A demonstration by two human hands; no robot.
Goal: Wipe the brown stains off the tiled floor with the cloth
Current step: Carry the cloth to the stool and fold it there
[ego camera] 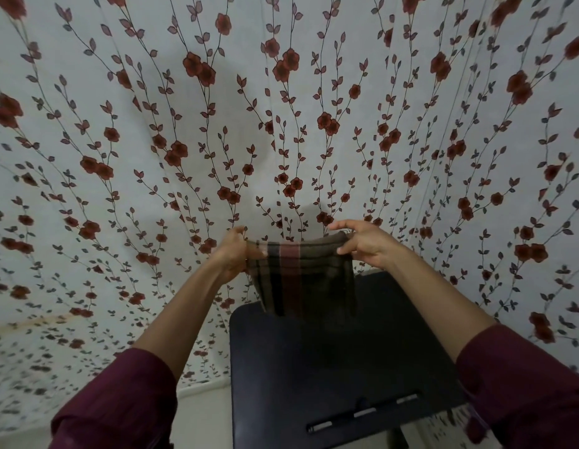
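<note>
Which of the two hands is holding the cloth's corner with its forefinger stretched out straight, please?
The right hand: its forefinger points out over the cloth, while the left hand is curled.

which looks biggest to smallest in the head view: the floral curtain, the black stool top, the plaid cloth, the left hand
1. floral curtain
2. black stool top
3. plaid cloth
4. left hand

Apparent size only: the stool sits nearer the camera.

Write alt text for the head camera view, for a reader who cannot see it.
Two bare hands, left hand and right hand, hold a dark plaid cloth by its top corners, hanging above a black table. Behind hangs a white curtain printed with red flowers; no floor stains are visible.
</note>
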